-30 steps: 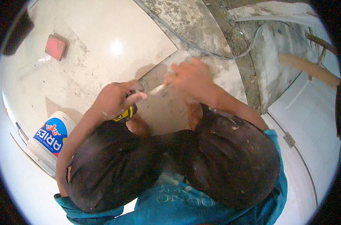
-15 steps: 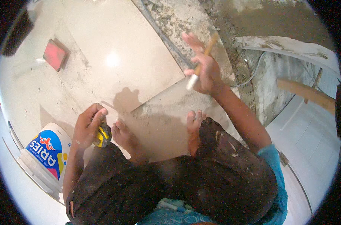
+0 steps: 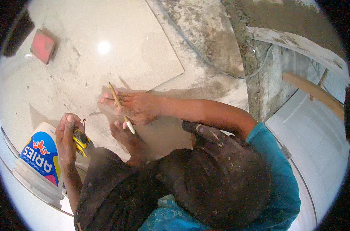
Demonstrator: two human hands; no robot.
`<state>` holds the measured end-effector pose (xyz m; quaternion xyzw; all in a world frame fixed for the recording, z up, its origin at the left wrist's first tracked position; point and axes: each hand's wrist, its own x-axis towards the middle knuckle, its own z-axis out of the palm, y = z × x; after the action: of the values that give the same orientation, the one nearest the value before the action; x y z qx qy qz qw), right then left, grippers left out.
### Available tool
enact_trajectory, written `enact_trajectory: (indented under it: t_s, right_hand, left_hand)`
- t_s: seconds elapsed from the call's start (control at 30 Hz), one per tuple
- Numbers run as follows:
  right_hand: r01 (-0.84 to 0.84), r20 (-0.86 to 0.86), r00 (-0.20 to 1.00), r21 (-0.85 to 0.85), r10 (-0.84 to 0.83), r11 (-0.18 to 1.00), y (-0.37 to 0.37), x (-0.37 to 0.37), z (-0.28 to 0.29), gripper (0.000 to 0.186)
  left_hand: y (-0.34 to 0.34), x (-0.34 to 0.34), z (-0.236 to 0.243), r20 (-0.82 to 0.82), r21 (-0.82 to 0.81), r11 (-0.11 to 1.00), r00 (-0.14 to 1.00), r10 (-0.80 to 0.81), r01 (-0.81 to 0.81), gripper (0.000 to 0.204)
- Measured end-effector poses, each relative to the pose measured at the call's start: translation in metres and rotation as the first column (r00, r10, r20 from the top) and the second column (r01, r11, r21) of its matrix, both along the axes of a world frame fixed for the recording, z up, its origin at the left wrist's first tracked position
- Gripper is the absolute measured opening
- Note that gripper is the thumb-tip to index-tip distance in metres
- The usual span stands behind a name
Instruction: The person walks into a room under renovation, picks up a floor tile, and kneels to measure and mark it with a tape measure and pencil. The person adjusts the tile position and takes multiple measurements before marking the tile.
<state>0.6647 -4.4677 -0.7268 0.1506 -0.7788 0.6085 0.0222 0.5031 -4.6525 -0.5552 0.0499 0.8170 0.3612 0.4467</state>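
My left hand [image 3: 66, 134] is closed around a yellow and black tape measure [image 3: 81, 142], just right of the bucket and beside my knee. My right hand [image 3: 141, 107] reaches across in front of me, low over the pale floor near my left foot [image 3: 125, 139]. Its fingers are stretched out to the left, with a pencil [image 3: 113, 93] held slantwise among them. The pencil's dark tip points up and away, while its white end [image 3: 129, 126] points back toward my foot. A large glossy tile [image 3: 144, 46] lies just beyond this hand.
A white bucket with a blue label [image 3: 40, 158] stands at the left. Farther off lies a red block [image 3: 42, 46]. A grey cable [image 3: 190, 45] runs along the rough strip [image 3: 213, 34] beside the tile. At the right are a wooden piece [image 3: 313, 92] and white panels [image 3: 309, 131].
My right hand has come down and left from its raised place at the right, bringing the pencil along. My left hand, with the tape measure, has shifted left and slightly lower.
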Motion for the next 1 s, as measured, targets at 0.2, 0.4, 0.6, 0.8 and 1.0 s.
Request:
enact_trajectory:
  t_s: [0.2,0.4,0.6,0.8,1.0]
  right_hand:
    - [0.508,-0.148,0.859,0.115,-0.491,0.854,0.062,-0.008,-0.023,0.053]
    - [-0.019,0.024,0.999,-0.138,0.023,0.990,-0.048,-0.004,-0.020,0.067]
    - [0.233,-0.199,0.951,-0.036,-0.236,0.972,-0.006,-0.033,-0.012,0.063]
    - [0.275,-0.124,0.959,0.208,-0.253,0.939,-0.016,-0.045,-0.010,0.050]
    - [-0.200,0.187,0.960,-0.059,0.207,0.978,-0.052,0.016,0.000,0.046]
  left_hand:
    - [-0.003,0.006,-0.025,0.077,-0.111,0.987,0.991,-0.109,0.118,0.025]
    - [0.001,-0.005,-0.042,0.082,-0.095,0.994,0.996,-0.047,0.055,0.029]
    - [-0.020,-0.024,-0.021,0.021,-0.084,0.989,0.992,0.121,-0.119,0.029]
    - [-0.027,-0.022,-0.020,0.068,-0.019,0.977,0.975,0.212,-0.212,0.031]
    - [-0.017,-0.020,-0.010,0.082,0.130,0.922,0.930,0.357,-0.365,0.027]
